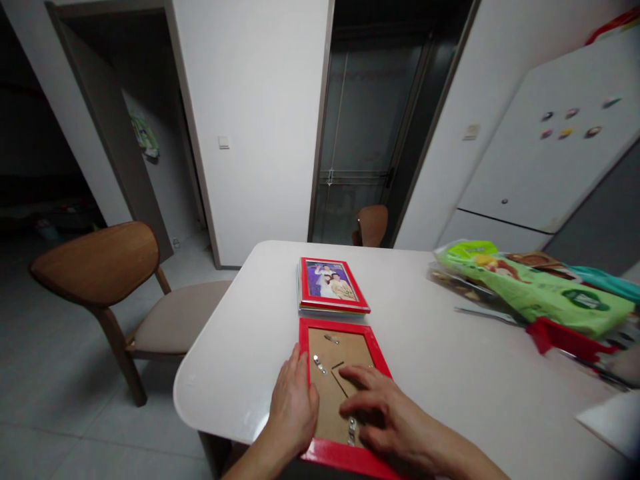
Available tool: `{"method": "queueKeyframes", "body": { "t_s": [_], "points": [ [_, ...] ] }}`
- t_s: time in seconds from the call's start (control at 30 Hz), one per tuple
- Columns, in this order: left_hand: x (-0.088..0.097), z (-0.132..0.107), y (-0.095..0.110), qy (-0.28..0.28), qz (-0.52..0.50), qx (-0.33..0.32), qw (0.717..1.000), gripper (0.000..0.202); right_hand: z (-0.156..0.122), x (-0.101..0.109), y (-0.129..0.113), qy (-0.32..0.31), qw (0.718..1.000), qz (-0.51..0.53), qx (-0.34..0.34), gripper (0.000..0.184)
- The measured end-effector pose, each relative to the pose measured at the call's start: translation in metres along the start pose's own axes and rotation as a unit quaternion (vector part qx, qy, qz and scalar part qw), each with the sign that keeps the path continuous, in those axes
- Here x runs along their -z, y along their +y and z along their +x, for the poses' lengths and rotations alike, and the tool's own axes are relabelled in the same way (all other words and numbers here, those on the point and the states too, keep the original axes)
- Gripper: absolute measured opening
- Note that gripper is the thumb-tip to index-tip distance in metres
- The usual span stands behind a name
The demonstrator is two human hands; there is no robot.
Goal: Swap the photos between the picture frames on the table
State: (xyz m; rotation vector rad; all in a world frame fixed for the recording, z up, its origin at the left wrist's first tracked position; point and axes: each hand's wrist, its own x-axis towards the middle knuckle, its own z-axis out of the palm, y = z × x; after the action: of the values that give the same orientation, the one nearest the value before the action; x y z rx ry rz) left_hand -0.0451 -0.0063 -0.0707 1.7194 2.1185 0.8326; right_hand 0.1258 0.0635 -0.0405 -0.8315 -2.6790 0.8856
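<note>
Red wooden-looking picture frame [333, 353] lies face down at the near edge of the table, its brown card backing up, w/ 3 small metal turn clips [319, 363] visible and a thin cut line or strut on the card. L hand [294, 407] stands against the frame's left rail, fingers together and over the red edge; firmness of that grip can't be told. R hand [380, 417] lies across the backing, fingers spread and apart, flat on the card by the lowest clip, not clamped on anything. Frame's far rail sits just short of a 2nd red frame [333, 287], face up w/ a glossy photo of 2 people on purple bkgd, on top of a thin stack whose layers can't be counted exactly. White table [425, 320] has a rounded corner and smooth surface, w/ a narrow strip left of the frame and much wider open room to the right, up to a crinkly green plastic bag [540, 297] and a red frame piece [563, 337] near the right side. Beyond the table: 2 wooden chairs, the nearer [95, 263] w/ curved back and beige seat, the other [371, 225] behind the far edge. White fridge [550, 133] at upper right carries 6 small magnets.
</note>
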Motion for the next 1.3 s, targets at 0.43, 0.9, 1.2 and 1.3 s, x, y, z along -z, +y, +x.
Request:
{"method": "queueKeyframes", "body": {
  "t_s": [0.43, 0.9, 1.2, 1.3],
  "points": [
    [-0.001, -0.002, -0.004, 0.008, -0.022, -0.005, 1.0, 0.05, 0.005, -0.018, 0.001, 0.141, 0.982, -0.073, -0.101, 0.041],
    [0.022, 0.014, 0.009, 0.077, -0.373, 0.066, 0.922, 0.024, 0.012, 0.012, -0.033, 0.208, 0.975, -0.038, -0.064, 0.034],
    [0.069, 0.005, -0.07, 0.081, -0.317, 0.165, 0.93, 0.025, -0.001, 0.006, 0.036, 0.19, 0.943, -0.119, -0.245, 0.045],
    [0.076, 0.006, -0.087, 0.08, -0.26, 0.172, 0.947, 0.022, 0.002, 0.005, 0.039, 0.2, 0.941, -0.101, -0.254, 0.047]
  ]
}}
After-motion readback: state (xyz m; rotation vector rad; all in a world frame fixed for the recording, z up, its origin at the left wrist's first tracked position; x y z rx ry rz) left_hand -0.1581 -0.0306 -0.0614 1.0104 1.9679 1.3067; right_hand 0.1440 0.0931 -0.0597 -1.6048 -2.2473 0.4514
